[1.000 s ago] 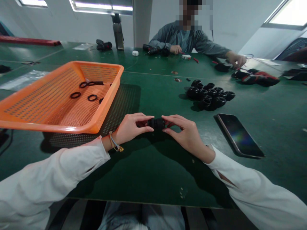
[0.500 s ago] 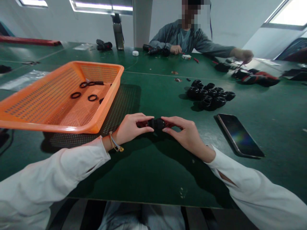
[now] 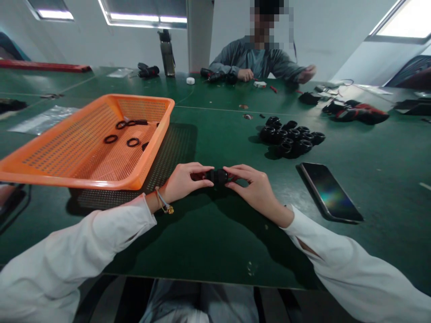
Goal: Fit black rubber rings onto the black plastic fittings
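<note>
Between my two hands, just above the green table (image 3: 202,251), is a small black cylindrical part (image 3: 220,177) lying sideways. My left hand (image 3: 188,180) pinches its left end between thumb and fingers. On the opposite end, my right hand (image 3: 251,185) holds it in a similar pinch. Whether it is one piece or two joined pieces, I cannot tell. Several black rings, one of them a plain ring (image 3: 133,142), lie in the orange basket (image 3: 134,179) to the left. Beyond my right hand stands a cluster of black hollow parts (image 3: 292,134), rounded and shiny.
A phone (image 3: 332,193) lies right of my right hand. Across the table sits a person in a grey jacket (image 3: 232,56), with red-and-black items (image 3: 363,112) near them. A bottle (image 3: 166,56), a white cap (image 3: 190,80) and a plastic bag (image 3: 45,119) are farther back.
My view has shifted slightly. Both hands keep their grip on the black part, almost in the same place. Across the table, the person's outstretched hand has drawn back toward their body.
</note>
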`<state>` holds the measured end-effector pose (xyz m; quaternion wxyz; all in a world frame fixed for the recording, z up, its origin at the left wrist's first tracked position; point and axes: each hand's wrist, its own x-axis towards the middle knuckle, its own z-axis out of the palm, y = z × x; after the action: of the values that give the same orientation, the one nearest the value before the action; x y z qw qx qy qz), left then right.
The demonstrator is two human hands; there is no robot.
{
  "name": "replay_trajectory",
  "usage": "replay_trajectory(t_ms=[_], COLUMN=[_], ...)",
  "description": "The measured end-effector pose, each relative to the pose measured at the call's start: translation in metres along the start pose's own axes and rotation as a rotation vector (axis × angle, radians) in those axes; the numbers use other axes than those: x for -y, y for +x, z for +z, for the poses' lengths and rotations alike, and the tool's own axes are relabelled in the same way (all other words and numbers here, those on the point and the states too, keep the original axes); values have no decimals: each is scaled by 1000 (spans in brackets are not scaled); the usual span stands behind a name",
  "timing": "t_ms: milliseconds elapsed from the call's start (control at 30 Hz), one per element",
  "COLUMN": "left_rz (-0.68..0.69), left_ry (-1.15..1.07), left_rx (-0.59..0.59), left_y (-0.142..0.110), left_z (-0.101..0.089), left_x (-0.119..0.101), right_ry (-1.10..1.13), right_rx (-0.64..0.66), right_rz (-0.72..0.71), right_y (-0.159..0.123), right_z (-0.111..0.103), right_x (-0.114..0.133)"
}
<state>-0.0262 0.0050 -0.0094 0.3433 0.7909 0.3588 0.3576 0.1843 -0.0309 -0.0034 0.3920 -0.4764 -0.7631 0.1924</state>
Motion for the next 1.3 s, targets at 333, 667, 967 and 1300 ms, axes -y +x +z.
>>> replay_trajectory(t_ms=[333, 667, 967, 1300], left_rz=[-7, -6, -15, -63], left_ry=[74, 63, 43, 4], left_rx=[20, 25, 23, 36], left_y=[0, 2, 2, 3], left_z=[-2, -2, -3, -4], left_x=[4, 5, 5, 5], right_ry=[86, 48, 30, -53], right_rx=[-18, -4, 12, 23], right_rz=[-17, -23, -27, -53], right_y=[1, 2, 3, 4], right_z=[5, 4, 3, 2], right_x=[-5, -6, -5, -4])
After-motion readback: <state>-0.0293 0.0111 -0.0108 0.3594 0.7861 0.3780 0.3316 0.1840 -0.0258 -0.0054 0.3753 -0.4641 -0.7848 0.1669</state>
